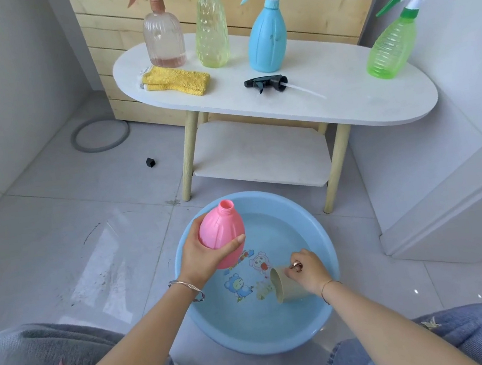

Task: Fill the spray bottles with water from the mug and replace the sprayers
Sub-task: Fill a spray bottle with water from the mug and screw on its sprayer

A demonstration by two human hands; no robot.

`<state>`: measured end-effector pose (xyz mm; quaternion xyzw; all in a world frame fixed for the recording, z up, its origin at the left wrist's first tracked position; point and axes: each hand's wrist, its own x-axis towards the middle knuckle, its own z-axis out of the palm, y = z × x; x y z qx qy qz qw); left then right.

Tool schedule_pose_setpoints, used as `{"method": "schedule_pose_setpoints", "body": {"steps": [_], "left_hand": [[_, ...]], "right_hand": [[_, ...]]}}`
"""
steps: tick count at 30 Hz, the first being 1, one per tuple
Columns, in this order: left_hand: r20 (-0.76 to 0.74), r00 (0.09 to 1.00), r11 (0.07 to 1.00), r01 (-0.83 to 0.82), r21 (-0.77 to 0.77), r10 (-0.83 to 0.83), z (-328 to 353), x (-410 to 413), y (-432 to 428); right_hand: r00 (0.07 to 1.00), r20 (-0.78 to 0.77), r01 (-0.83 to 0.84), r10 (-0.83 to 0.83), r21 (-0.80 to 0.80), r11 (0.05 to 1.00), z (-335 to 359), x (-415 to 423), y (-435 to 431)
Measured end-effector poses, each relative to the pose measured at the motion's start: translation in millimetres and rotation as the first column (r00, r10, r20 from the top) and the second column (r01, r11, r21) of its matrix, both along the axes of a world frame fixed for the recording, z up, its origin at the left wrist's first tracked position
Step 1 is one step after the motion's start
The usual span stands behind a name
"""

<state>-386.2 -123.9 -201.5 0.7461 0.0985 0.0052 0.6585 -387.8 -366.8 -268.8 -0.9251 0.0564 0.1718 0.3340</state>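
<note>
Head view:

- Left hand: fingers and thumb wrapped round the belly of the pink bottle, gripping it; bracelet on the wrist.
- Pink bottle: no sprayer on it, threaded neck open and pointing up and away; held tilted above the far left part of the basin.
- Right hand: fingers curled down, clamped on the upper side of the mug; thin bracelet on the wrist.
- Mug: beige, tipped on its side with the mouth facing left, low in the water of the basin.
- Basin: round, light blue, on the floor between the knees, holding water; cartoon figures printed on its bottom.
- Tabletop: white oval on wooden legs, just beyond the basin, with a lower shelf.
- On the tabletop, left to right, all upright with sprayers fitted: clear bottle, yellow-green bottle, blue bottle, green bottle.
- Black sprayer: loose, lying flat in front of the blue bottle, its tube pointing right.
- Yellow cloth: folded, in front of the clear bottle.
- Floor: grey ring and small black cube, left of the table.
</note>
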Motion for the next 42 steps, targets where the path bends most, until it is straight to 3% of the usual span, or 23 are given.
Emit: {"method": "schedule_pose_setpoints", "body": {"steps": [8, 12, 20, 28, 34, 42], "left_hand": [[-0.008, 1.0, 1.0, -0.011, 0.012, 0.011, -1, 2, 1], [-0.009, 1.0, 1.0, -0.018, 0.007, 0.018, -1, 2, 1], [0.011, 0.997, 0.997, -0.075, 0.016, 0.075, 5, 4, 3], [0.046, 0.997, 0.998, -0.054, -0.034, 0.055, 16, -1, -2], [0.1, 0.994, 0.999, 0.04, -0.011, -0.039, 27, -7, -14], [0.114, 0.986, 0.992, 0.117, 0.055, -0.123, 22, -12, -23]], "right_hand": [[1.0, 0.001, 0.023, -0.024, 0.04, 0.999, -7, 0, 2], [0.985, -0.042, 0.171, -0.166, 0.152, 0.974, -5, 3, 3], [0.879, -0.108, 0.444, -0.465, 0.54, 0.715, 38, 18, 5], [0.843, 0.045, 0.321, -0.535, 0.757, 0.569, 151, 35, 4], [0.85, 0.214, 0.163, -0.481, 0.762, 0.627, 213, 26, -2], [0.828, 0.358, 0.066, -0.432, 0.702, 0.709, 236, 15, -2]]}}
